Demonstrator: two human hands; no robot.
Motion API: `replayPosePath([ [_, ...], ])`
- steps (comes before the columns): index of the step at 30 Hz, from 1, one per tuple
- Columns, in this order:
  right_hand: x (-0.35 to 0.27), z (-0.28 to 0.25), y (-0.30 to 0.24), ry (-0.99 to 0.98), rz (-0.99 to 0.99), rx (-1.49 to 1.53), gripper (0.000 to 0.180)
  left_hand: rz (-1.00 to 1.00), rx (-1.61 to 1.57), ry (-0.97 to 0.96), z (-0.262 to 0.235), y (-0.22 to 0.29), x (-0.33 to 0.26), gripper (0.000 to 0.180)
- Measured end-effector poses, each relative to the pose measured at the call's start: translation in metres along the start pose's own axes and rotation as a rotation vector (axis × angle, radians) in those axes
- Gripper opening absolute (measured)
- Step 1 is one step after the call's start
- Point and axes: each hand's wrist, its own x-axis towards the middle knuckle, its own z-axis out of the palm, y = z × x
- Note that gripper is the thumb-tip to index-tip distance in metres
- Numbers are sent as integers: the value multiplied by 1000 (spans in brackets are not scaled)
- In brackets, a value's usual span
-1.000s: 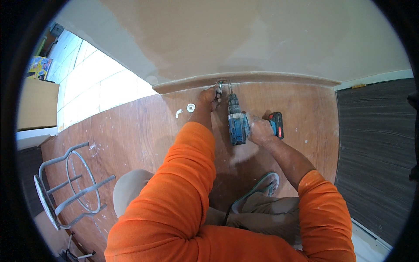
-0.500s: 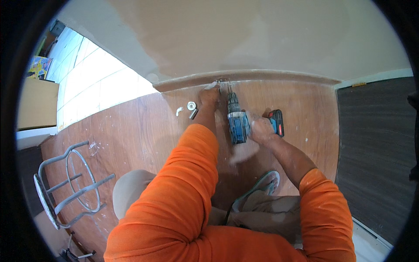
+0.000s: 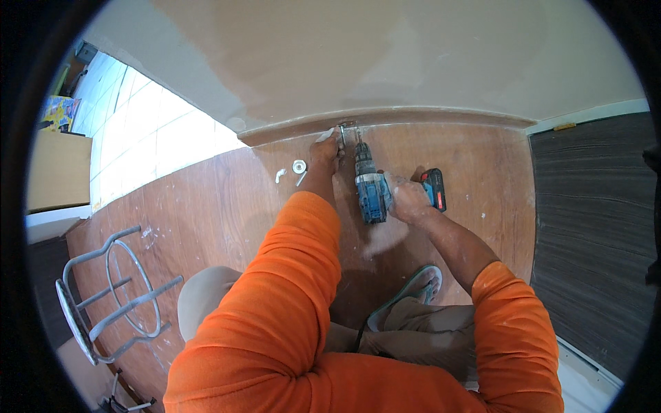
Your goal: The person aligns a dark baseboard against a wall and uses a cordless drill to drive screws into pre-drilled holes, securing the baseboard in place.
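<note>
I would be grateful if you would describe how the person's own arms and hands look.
The left sleeve and right sleeve are plain bright orange, with soft creases, and stop short of the wrists. Pale smudges mark the right one near its cuff. The left hand and right hand are ungloved; no watch shows.

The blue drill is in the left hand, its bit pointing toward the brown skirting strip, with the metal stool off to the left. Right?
Not quite: the hand is wrong. The head view shows the right hand gripping the blue drill. Its bit does point toward the brown skirting strip, and the metal stool is off to the left.
</note>
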Motion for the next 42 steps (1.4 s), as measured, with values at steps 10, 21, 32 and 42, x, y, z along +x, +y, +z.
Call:
replayPosePath([
  [10, 1, 2, 2, 37, -35, 30, 60, 3, -236, -82, 0, -8, 10, 17],
  [21, 1, -2, 0, -18, -18, 34, 62, -43, -263, -44, 9, -3, 11, 17],
  [32, -7, -2, 0, -41, -34, 45, 69, -22, -264, -88, 4, -7, 22, 16],
  [42, -10, 0, -13, 28, -83, 111, 66, -36, -308, -201, 3, -4, 15, 14],
])
